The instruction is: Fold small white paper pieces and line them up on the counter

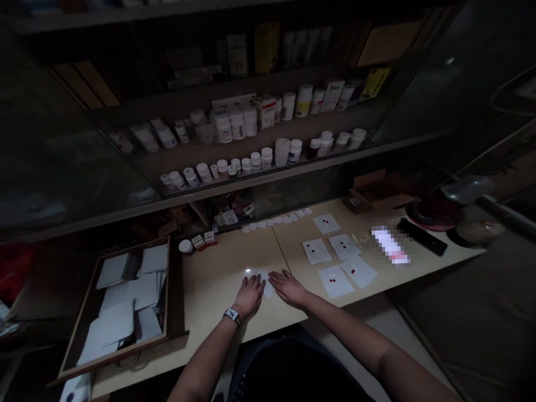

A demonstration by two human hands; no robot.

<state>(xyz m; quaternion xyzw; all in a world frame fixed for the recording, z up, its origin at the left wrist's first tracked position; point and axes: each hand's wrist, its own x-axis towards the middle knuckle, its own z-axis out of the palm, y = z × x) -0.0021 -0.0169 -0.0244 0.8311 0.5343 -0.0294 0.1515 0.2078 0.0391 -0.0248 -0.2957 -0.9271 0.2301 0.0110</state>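
Observation:
A small folded white paper (267,290) lies on the light wooden tabletop (221,265) between my two hands. My left hand (249,295), with a watch (232,315) on its wrist, rests at the paper's left side, fingers laid forward. From the right, my right hand (288,288) reaches the paper with outstretched fingers. Both palms face down, and my thumbs are hard to make out. Right of my hands several white paper squares (336,288) lie flat, bearing red and white pills (332,280). Along the back edge runs a row of small folded white packets (278,221).
An open wooden drawer (169,288) with stacks of white paper (117,323) stands at left. Beside it are a white-capped jar (186,247) and small boxes (204,240). Phones (423,235) and an open carton (378,190) sit at right. Shelves of medicine bottles (282,152) rise behind.

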